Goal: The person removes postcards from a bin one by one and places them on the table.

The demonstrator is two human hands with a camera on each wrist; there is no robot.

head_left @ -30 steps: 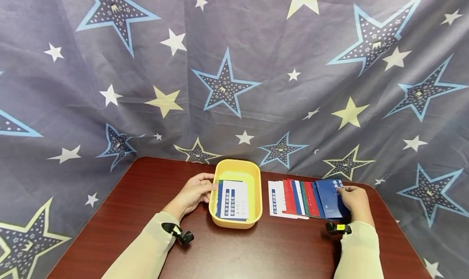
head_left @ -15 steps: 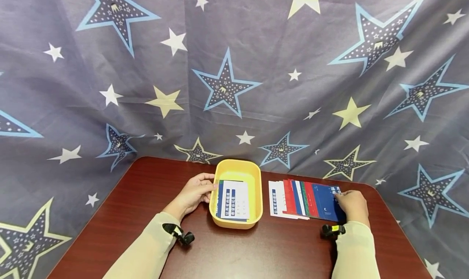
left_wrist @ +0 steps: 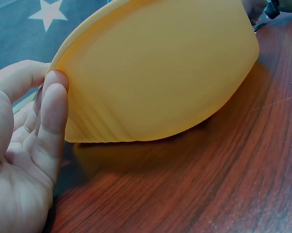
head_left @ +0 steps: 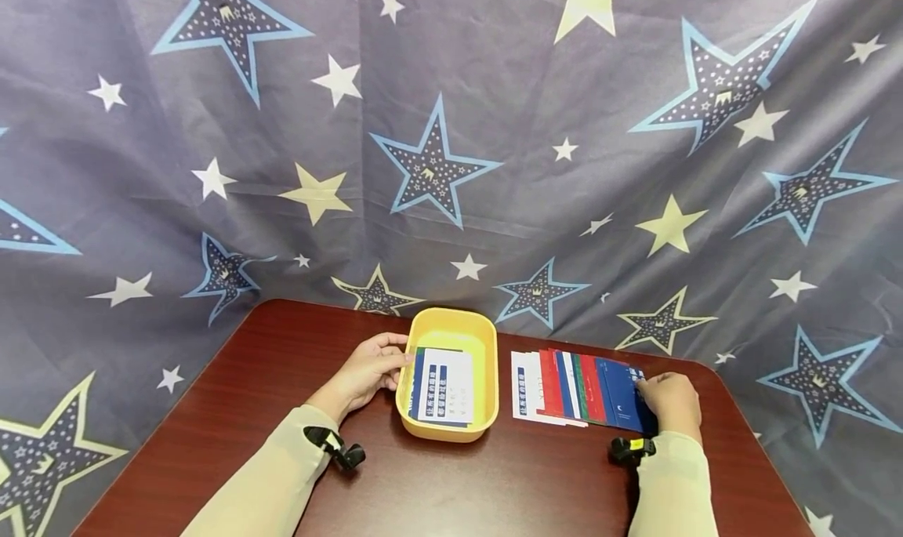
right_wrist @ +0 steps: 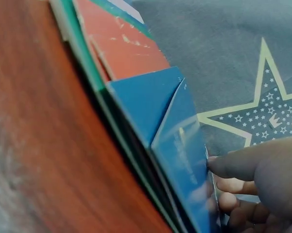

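Observation:
My left hand (head_left: 370, 372) pinches the left rim of a yellow plastic bin (head_left: 487, 380), thumb and fingers on either side of its wall (left_wrist: 155, 73). Inside the bin lie a few cards, topped by a white card (head_left: 451, 384) with blue text blocks. To the right, a fanned row of cards lies on the table: white cards (head_left: 522, 388), red (head_left: 550, 384), green and blue. At the right end of the row my right hand (head_left: 673, 404) pinches the edge of a dark blue card (right_wrist: 184, 170), which overlaps another blue card (right_wrist: 141, 104).
The dark red wooden table (head_left: 423, 494) has its back edge against a grey curtain (head_left: 423, 67) printed with stars. A strip of table separates the bin from the card row. Black wrist cameras (head_left: 631, 449) sit on both sleeves.
My right hand has moved left with the blue card, which now lies more in line with the card row. My left hand stays on the bin; the head view has shifted slightly.

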